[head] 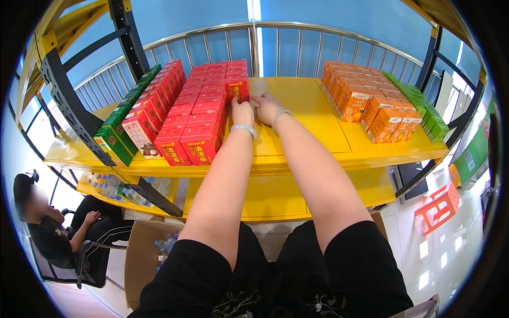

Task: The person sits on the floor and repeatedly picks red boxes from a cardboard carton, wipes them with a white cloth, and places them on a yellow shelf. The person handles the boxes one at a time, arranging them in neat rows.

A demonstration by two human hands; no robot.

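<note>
On the yellow metal shelf (302, 119), rows of red herbal tea cartons (201, 107) stand left of centre. My left hand (241, 111) touches the front of a red carton (237, 90) in the rightmost row; whether its fingers grip the carton cannot be told. Close beside it on the right, my right hand (267, 108) reaches towards the same carton's right side, its fingers partly bent. A pale bangle circles my left wrist, and a bracelet is on my right wrist. The row's right column stops behind my left hand.
Green cartons (119, 137) and lychee drink cartons (140, 133) line the shelf's left. Orange drink cartons (387, 119) and light green cartons (435, 127) stand right. Black uprights flank the shelf. Below are bottles (107, 187) and a cardboard box (139, 254). A person (55, 234) sits at left.
</note>
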